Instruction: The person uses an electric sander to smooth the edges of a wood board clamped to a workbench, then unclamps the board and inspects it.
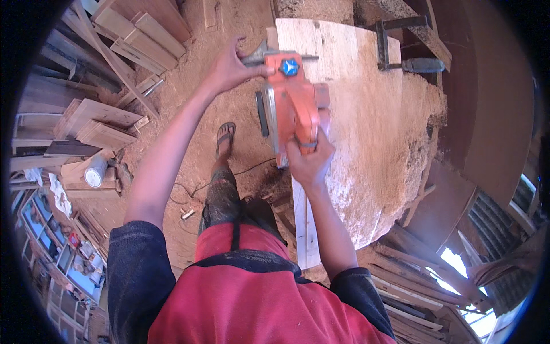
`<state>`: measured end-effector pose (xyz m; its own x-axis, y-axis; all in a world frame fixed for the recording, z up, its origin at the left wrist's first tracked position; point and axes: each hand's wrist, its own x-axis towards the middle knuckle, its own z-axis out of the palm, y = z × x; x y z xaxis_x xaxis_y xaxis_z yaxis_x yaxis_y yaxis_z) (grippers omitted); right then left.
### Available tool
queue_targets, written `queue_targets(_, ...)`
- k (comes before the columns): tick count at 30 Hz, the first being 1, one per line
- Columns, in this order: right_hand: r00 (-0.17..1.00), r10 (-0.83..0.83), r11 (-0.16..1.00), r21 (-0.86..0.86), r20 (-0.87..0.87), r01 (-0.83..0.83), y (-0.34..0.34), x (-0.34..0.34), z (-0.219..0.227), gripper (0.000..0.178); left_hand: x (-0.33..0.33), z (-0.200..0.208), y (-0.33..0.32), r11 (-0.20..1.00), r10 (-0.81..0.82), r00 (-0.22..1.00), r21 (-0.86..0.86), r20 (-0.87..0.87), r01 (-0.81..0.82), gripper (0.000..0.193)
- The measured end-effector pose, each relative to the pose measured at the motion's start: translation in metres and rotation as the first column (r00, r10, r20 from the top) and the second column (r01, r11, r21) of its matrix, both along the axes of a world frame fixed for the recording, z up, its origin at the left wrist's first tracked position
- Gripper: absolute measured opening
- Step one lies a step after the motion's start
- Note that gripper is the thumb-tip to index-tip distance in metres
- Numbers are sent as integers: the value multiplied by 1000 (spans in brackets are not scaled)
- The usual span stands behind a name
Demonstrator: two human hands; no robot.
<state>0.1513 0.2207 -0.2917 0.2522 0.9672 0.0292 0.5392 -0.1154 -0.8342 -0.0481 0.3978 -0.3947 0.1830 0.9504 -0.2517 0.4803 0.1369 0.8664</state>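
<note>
The step in hand looks like planing along the left edge of a broad wooden board (338,51), with an orange power planer (293,97) held over that side and seemingly tilted, its pale metal sole showing on the left. The right grip (311,161) is wrapped around the planer's rear handle. The left grip (229,69) reaches to the front, its thumb laid against the orange body near a blue knob (290,67) and its fingers spread by a grey metal part (255,54) — whether they close on anything, I cannot tell. Nor does this view settle whether the blade is biting into the wood.

A clamp (382,49) sits at the board's far right corner, and sawdust (395,120) covers much of the upper face. A dark cord (255,167) trails across the floor (189,143) near the person's leg (220,198).

As I judge it, the next move calls for even pressure from both hands and a sole kept true to the edge — the rear handle steering, the left fingers well away from the blade, the cord free of the feet
</note>
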Motion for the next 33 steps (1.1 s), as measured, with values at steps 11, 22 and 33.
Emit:
queue_targets(11, 978, 61, 997, 25, 202, -67, 209, -38, -4, 31, -38, -21, 206, 985, 76, 985, 144, 152, -98, 93)
queue_targets(22, 992, 23, 996, 77, 120, -33, -96, 8, 0, 33, -6, -1, -105, 997, -54, 994, 56, 99, 48, 85)
queue_targets(33, 958, -193, 869, -417, 211, 266, -688, 109, 27, 21, 105, 80, -615, 866, -424, 895, -350, -140, 356, 84)
